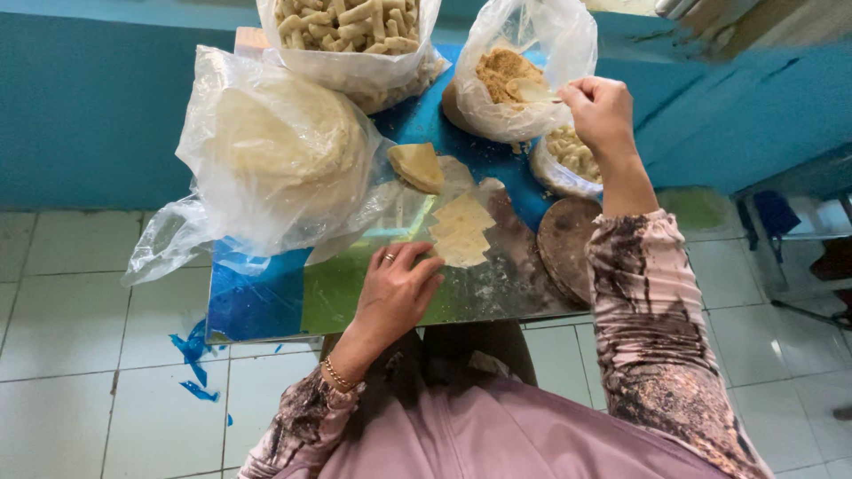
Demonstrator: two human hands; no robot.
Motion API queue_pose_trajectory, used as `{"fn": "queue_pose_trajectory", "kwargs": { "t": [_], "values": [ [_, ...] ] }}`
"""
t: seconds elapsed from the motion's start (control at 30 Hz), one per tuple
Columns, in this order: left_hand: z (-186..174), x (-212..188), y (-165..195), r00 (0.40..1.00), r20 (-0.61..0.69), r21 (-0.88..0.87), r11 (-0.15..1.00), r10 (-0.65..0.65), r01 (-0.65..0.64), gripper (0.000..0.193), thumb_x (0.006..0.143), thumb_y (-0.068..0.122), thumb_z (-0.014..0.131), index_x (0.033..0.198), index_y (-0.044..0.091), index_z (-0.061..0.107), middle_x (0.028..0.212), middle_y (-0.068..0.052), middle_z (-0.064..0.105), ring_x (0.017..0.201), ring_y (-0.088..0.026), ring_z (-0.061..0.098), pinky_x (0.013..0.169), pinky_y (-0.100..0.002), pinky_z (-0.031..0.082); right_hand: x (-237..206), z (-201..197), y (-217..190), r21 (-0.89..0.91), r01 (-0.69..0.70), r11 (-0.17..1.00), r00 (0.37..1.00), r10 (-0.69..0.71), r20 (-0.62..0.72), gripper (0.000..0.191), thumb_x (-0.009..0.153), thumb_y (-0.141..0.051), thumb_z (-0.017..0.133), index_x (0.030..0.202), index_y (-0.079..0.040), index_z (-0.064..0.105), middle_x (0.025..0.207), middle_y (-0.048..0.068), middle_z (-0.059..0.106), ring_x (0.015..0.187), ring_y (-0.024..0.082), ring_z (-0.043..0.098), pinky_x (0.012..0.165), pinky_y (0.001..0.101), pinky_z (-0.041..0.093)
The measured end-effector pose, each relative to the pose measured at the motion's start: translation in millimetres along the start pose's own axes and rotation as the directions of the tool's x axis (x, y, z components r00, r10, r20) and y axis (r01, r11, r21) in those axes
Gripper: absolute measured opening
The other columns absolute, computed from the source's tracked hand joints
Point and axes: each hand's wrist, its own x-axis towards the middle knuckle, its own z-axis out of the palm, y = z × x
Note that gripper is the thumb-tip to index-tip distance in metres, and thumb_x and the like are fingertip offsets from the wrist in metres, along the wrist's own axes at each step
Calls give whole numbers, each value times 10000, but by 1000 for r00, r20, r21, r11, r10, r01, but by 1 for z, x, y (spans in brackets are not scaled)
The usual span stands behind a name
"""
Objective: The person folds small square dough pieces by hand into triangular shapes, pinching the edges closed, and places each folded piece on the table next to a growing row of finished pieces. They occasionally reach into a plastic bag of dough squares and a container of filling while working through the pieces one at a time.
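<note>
Brown filling (502, 71) in plastic bag (568, 40)

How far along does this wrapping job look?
Done: a bag of rolled pieces sits full at the back. In hand: the right hand spoons brown filling while the left hand rests by cut wrappers. Left: a bagged stack of round sheets.

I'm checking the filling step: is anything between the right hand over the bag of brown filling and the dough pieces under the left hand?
Nothing visible blocks it. The right hand holds a utensil at the bag of brown filling; the dough pieces lie at the left hand across open tabletop.
</note>
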Motion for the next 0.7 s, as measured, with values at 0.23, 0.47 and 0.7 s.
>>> {"fn": "queue_pose_trajectory", "kwargs": {
  "t": [0.23, 0.47, 0.7],
  "values": [
    [-11, 12, -9, 999, -31, -51, 998, -42, 40, 201, 890, 133, 732, 1090, 114, 729, 1204, -111, 672, 1113, -344, 624, 943, -459, 490, -122, -6, -47, 211, 17, 977, 961, -75, 268, 178, 984, -171, 706, 1049, -17, 766, 872, 60, 728, 777, 74, 628, 687, 259, 490],
    [2, 34, -6, 993, 108, 65, 996, 57, -64, 273, 868, 147, 710, 1139, 180, 730, 1317, -154, 584, 1224, -372, 551, 994, -501, 441, -190, 9, -94, -63, 325, 944, 931, -308, 198, 74, 966, -144, 703, 1002, -95, 745, 923, 108, 675, 831, 322, 670, 702, 397, 524],
    [18, 28, -3, 986, 147, 148, 984, 78, -100, 317, 834, 125, 684, 1146, 174, 719, 1354, -163, 562, 1263, -363, 526, 998, -476, 440, -206, -2, -112, -229, 533, 814, 846, -506, 171, 240, 847, -54, 696, 1070, -132, 731, 900, 36, 630, 860, 253, 657, 710, 383, 528]
  ]
}}
